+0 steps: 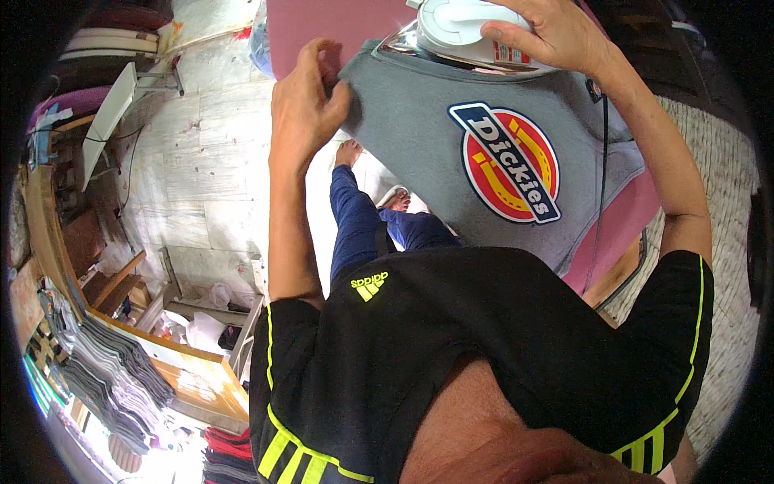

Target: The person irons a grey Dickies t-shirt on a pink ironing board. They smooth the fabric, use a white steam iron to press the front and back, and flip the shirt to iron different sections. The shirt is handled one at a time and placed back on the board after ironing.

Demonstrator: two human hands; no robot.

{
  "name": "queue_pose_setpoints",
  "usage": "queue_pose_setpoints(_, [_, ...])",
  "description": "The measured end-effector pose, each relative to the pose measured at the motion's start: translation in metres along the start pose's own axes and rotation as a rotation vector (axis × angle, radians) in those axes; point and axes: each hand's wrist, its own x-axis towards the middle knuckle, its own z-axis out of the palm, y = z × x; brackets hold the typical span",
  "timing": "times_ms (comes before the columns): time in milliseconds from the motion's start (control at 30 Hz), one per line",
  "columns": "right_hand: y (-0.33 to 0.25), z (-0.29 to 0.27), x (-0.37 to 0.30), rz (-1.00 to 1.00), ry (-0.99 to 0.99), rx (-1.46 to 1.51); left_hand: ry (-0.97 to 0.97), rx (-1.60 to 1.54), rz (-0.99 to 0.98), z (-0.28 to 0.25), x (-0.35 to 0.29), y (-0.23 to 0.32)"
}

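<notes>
A grey fabric garment piece (pixel 403 121) lies over a mauve-covered ironing board (pixel 302 22), its left part reaching past the board. On it is a round red and yellow printed patch (pixel 509 161) with a dark lettered band across. My right hand (pixel 556 32) grips a white and chrome iron (pixel 476 36), which rests at the cloth's far edge; some of the fingers are cut off by the frame. Beside the cloth's left corner, my left hand (pixel 310 101) has its thumb and curled forefinger apart, thumb touching the edge. Its fingertips are slightly blurred.
A dark cord (pixel 603 177) runs down across the garment's right side. My bare feet (pixel 347 153) are on the pale tiled floor (pixel 218 161) below. Stacks of folded dark and grey cloth (pixel 113 363) stand at the lower left, near a wooden shelf frame (pixel 193 363).
</notes>
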Motion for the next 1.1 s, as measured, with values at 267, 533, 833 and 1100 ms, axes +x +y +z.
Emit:
queue_pose_setpoints(267, [-0.02, 0.013, 0.028, -0.046, -0.027, 0.038, 0.251, -0.203, 0.021, 0.003, -0.028, -0.024])
queue_pose_setpoints(533, [-0.05, 0.032, 0.056, -0.063, -0.005, 0.012, 0.514, -0.42, -0.118, 0.0, -0.045, -0.059])
queue_pose_setpoints(833, [-0.029, 0.017, 0.048, 0.178, 0.149, 0.203, 0.386, -0.528, 0.302, 0.022, -0.034, 0.017])
queue_pose_setpoints(1100, [-0.054, -0.092, -0.122, 0.84, 0.691, 0.204, -0.287, -0.173, 0.886, 0.174, -0.057, 0.173])
